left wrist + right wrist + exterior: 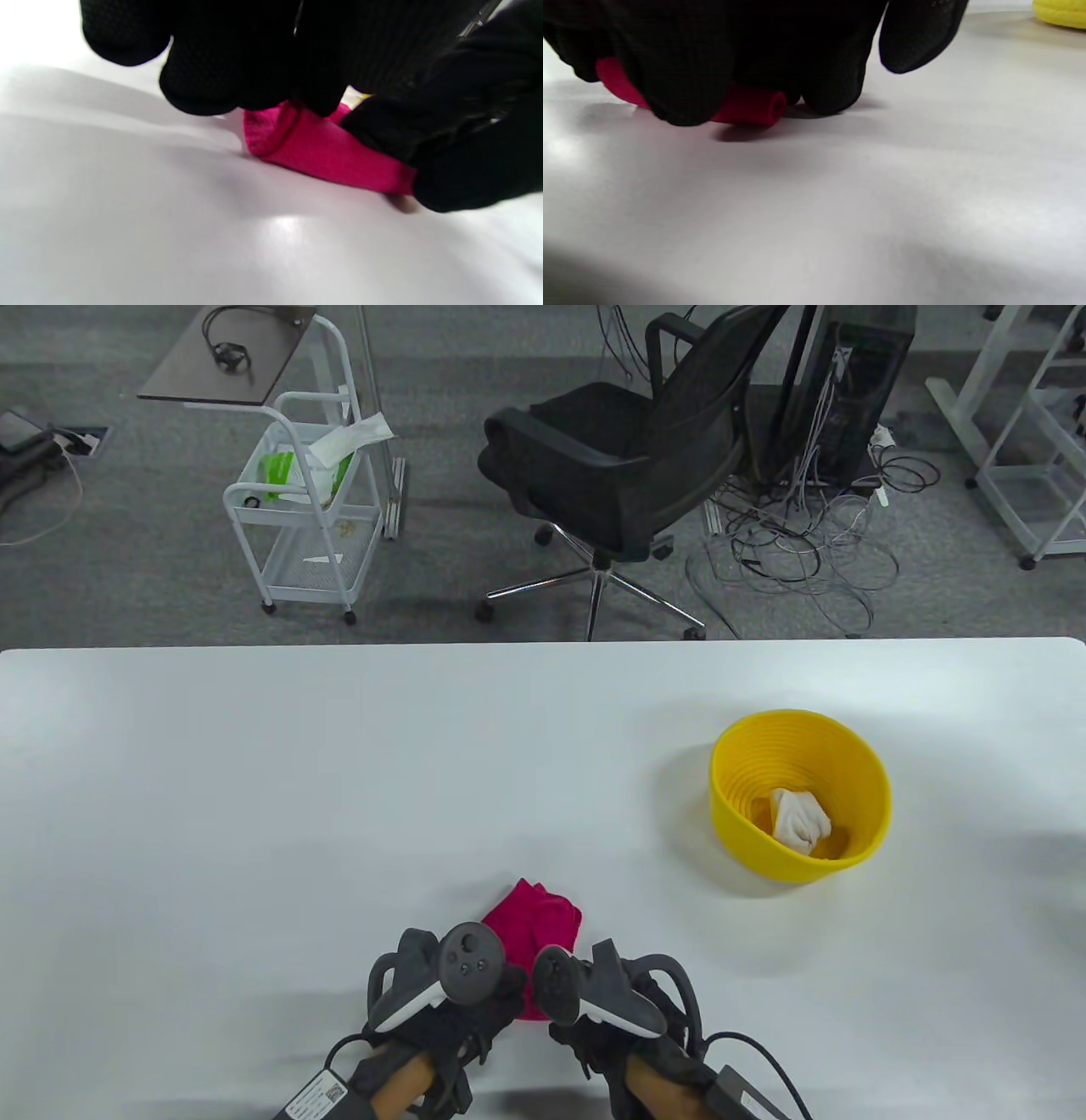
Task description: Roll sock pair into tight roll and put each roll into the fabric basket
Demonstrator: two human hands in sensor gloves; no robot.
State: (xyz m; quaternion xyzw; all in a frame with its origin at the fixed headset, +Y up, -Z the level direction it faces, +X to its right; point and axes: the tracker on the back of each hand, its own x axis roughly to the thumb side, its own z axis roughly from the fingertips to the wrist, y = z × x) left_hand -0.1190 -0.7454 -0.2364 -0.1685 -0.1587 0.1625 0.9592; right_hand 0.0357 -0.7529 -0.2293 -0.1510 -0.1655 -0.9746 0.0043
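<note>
— gripped by both hands, is it, that pink sock pair (536, 923)?

— yes. from the table view, the left hand (441, 984) and the right hand (607, 997) are seen side by side at the near edge of the white table (254, 814), and the near end of the pink sock pair is covered by them; the far end is left loose and rumpled beyond the fingers.

— and the basket?

— a yellow basket (800, 796) is seen well apart, to the right and further back. a white sock roll (797, 819) is lying inside it. beyond the table an office chair (632, 466), a white cart (305, 517) and a tangle of cables (797, 551) are visible on the grey floor.

— what is shown from the left wrist?

— the left hand (237, 55) is curled down over the pink sock pair (326, 154), which is rolled at its near edge and pressed to the table (169, 237). the roll is pinched from the right side of that view too, by gloved fingers (462, 148).

— and from the right wrist?

— the right hand (721, 55) is curled over the pink sock pair (755, 108); a tight rolled end is seen poking out beneath the fingers, flat on the table (840, 203). one finger (916, 38) is lifted clear. a strip of the yellow basket (1058, 12) is caught in the top right corner.
</note>
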